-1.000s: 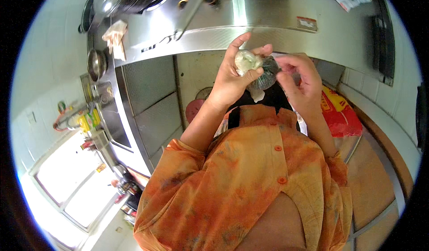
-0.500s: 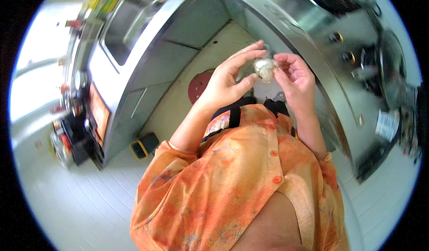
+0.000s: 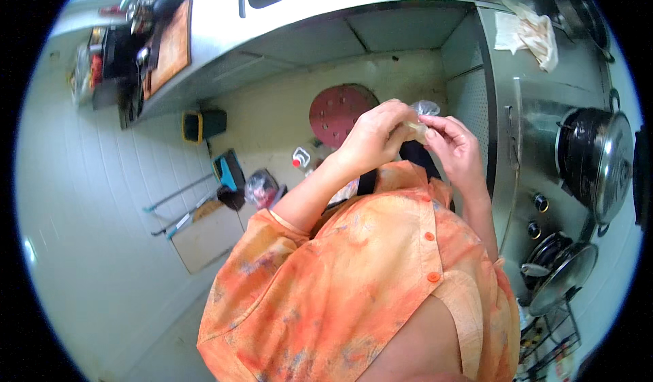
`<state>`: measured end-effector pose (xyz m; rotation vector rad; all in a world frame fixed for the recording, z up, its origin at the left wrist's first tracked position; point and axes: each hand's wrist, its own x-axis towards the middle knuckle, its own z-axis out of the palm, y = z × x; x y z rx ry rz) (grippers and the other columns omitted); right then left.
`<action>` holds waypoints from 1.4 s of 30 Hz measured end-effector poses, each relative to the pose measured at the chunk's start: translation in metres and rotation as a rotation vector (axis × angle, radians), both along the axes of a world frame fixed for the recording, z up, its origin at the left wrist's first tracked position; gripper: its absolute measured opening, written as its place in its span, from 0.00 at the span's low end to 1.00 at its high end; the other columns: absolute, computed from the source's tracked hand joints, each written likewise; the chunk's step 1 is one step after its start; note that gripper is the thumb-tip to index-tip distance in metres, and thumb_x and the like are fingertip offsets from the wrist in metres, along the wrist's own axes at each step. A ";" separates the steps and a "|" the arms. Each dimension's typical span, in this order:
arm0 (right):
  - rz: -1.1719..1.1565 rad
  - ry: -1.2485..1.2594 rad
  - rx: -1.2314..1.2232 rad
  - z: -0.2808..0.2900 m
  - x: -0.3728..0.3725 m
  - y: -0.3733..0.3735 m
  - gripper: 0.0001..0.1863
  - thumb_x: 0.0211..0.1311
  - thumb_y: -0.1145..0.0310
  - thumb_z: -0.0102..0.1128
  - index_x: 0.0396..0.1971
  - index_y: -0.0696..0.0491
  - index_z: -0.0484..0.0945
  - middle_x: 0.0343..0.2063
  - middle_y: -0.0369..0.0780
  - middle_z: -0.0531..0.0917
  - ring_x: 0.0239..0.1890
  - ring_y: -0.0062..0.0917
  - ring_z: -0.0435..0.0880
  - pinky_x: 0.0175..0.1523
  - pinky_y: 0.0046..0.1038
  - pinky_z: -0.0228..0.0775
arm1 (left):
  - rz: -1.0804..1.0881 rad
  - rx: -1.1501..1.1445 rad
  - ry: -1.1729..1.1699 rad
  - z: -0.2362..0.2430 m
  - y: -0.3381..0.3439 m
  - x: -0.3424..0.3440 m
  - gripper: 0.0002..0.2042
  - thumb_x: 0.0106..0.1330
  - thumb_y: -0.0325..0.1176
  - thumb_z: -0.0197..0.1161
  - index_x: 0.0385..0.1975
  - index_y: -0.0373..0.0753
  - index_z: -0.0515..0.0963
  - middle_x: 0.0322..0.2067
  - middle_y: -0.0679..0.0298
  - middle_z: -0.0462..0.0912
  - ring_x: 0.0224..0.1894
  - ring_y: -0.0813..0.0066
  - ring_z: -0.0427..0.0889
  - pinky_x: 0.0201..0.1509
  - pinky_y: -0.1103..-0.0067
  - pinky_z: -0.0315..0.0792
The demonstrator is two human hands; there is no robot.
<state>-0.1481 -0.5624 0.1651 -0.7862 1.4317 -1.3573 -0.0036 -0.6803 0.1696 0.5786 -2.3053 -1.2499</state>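
Note:
Both my hands are raised in front of my orange shirt, close together. Between their fingertips is a small whitish-yellow piece [image 3: 419, 133] that looks like garlic, partly covered by the fingers. My left hand [image 3: 376, 135] has its fingers curled over the piece from the left. On the other side, the thumb and forefinger of my right hand [image 3: 458, 152] pinch it. Just beyond the fingers a clear, shiny plastic thing [image 3: 426, 108] shows; whether it touches the hands I cannot tell.
A round dark-red stool [image 3: 333, 114] stands on the floor ahead. To its left are a red-capped bottle [image 3: 300, 157] and a blue dustpan [image 3: 228, 171]. On the right counter sit a lidded black pot [image 3: 590, 164] and a crumpled cloth [image 3: 530, 35]. A cutting board [image 3: 171, 47] lies far left.
My view has swung left-to-right across the kitchen, bringing the stool and right counter further in. The fingers have closed in around the pale piece, which shows less than before.

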 end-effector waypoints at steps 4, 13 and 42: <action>0.209 0.251 0.028 -0.012 -0.017 -0.011 0.10 0.58 0.77 0.57 0.40 0.59 0.78 0.35 0.37 0.76 0.35 0.15 0.77 0.37 0.16 0.71 | -0.008 -0.031 0.023 -0.008 0.006 0.000 0.08 0.51 0.19 0.59 0.31 0.36 0.73 0.28 0.58 0.76 0.30 0.58 0.77 0.32 0.72 0.72; 0.413 0.322 -0.031 -0.028 0.036 -0.053 0.11 0.51 0.75 0.64 0.36 0.60 0.78 0.32 0.37 0.77 0.26 0.15 0.74 0.29 0.16 0.66 | 0.292 0.191 -0.045 -0.023 -0.003 0.066 0.06 0.54 0.24 0.62 0.31 0.35 0.74 0.28 0.56 0.77 0.29 0.61 0.79 0.31 0.74 0.73; 0.745 -0.330 0.312 -0.016 0.071 -0.263 0.08 0.60 0.67 0.58 0.32 0.56 0.78 0.18 0.29 0.75 0.17 0.08 0.69 0.22 0.12 0.60 | 0.838 -0.271 -0.046 -0.014 -0.113 0.108 0.06 0.55 0.21 0.63 0.29 0.36 0.73 0.25 0.65 0.73 0.23 0.80 0.71 0.26 0.84 0.67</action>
